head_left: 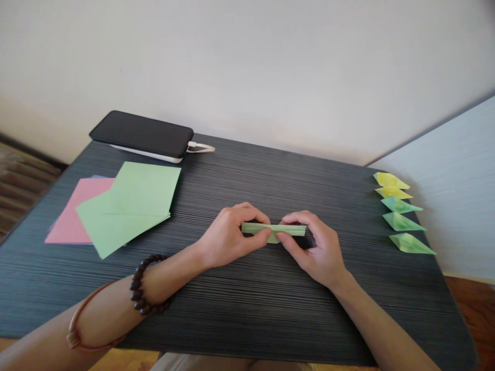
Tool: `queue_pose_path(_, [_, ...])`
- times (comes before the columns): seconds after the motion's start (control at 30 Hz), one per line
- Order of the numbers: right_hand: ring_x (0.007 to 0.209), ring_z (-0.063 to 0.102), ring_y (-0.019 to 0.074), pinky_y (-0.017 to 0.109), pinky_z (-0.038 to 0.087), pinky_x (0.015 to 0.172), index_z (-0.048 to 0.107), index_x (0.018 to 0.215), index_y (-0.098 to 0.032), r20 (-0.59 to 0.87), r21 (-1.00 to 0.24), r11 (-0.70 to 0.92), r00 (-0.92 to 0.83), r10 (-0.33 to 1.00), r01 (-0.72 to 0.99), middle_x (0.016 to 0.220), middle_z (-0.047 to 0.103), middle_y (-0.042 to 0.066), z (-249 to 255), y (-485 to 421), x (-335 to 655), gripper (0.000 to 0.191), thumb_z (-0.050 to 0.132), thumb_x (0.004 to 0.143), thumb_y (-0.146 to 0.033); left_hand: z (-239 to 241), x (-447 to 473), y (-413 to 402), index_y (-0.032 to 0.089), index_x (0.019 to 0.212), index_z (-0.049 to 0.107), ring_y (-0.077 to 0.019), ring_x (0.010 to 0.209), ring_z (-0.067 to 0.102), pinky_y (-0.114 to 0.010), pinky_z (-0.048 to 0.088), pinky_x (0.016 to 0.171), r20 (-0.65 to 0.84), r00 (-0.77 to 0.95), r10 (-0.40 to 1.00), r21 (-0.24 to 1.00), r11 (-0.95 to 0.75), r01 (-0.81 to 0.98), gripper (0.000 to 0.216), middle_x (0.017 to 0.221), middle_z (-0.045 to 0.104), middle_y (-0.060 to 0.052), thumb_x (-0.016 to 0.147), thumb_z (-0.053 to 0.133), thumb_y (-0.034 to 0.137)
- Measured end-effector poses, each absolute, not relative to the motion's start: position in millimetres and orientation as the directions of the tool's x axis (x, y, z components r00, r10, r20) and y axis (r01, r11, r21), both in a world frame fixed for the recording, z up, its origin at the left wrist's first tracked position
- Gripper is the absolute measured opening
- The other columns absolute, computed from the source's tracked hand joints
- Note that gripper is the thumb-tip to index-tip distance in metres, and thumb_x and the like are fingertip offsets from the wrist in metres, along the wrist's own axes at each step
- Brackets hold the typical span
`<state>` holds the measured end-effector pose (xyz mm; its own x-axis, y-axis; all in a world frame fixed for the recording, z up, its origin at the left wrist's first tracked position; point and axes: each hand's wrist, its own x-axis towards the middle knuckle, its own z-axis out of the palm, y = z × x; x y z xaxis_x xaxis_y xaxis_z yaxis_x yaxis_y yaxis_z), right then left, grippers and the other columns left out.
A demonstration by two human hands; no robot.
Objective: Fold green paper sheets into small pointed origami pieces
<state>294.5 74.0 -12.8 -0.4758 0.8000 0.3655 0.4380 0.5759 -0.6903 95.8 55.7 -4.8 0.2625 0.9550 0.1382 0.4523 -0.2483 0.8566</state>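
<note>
A narrow folded green paper (288, 230) stretches between my two hands, just above or on the middle of the dark table. My left hand (232, 232) pinches its left half, the thumb on the near face and the fingers behind. On the other side, my right hand (319, 245) pinches it near the centre in the same way. Both thumb tips lie close together over the creased strip. The lower middle of the paper shows below the thumbs, while parts of it are hidden by my fingers.
Loose green sheets (145, 188) overlap a pink sheet (79, 216) on the left. Behind them, a black phone (143, 133) rests on a white object with a short white cable (203, 148). Several folded yellow and green paper pieces (404, 221) line the dark table's (247, 319) right edge.
</note>
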Motion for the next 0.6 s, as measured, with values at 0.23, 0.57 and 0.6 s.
queue_pose_path(0.23, [0.063, 0.058, 0.0143, 0.03, 0.045, 0.062, 0.062, 0.077, -0.022, 0.242, -0.717, 0.523, -0.539, 0.807, 0.461, 0.069, 0.066, -0.001, -8.3, 76.3, 294.3, 0.008, 0.06, 0.083, -0.026, -6.2, 95.7, 53.8, 0.018, 0.076, 0.068, -0.0125, 0.073, 0.06, -0.026, 0.049, 0.071, 0.125, 0.221, 0.967, 0.848, -0.22, 0.482, 0.007, 0.08, 0.065, 0.0, 0.073, 0.063, 0.015])
queue_pose_path(0.57, [0.068, 0.06, 0.0143, 0.032, 0.045, 0.067, 0.069, 0.078, -0.023, 0.197, -0.796, 0.478, -0.588, 0.785, 0.371, 0.074, 0.071, -0.001, -12.2, 87.3, 306.0, 0.004, 0.067, 0.08, -0.025, -5.6, 88.0, 57.3, 0.023, 0.082, 0.075, -0.0139, 0.076, 0.062, -0.027, 0.049, 0.074, 0.086, 0.251, 0.964, 0.797, -0.218, 0.564, 0.018, 0.084, 0.067, -0.001, 0.072, 0.061, 0.016])
queue_pose_path(0.6, [0.069, 0.059, 0.0141, 0.031, 0.045, 0.068, 0.069, 0.079, -0.023, 0.198, -0.8, 0.478, -0.592, 0.781, 0.363, 0.075, 0.071, -0.001, -12.6, 88.1, 306.9, 0.003, 0.067, 0.08, -0.025, -5.8, 87.3, 57.6, 0.023, 0.083, 0.075, -0.0144, 0.077, 0.063, -0.027, 0.049, 0.075, 0.088, 0.265, 0.96, 0.798, -0.227, 0.558, 0.019, 0.084, 0.068, -0.001, 0.072, 0.061, 0.016])
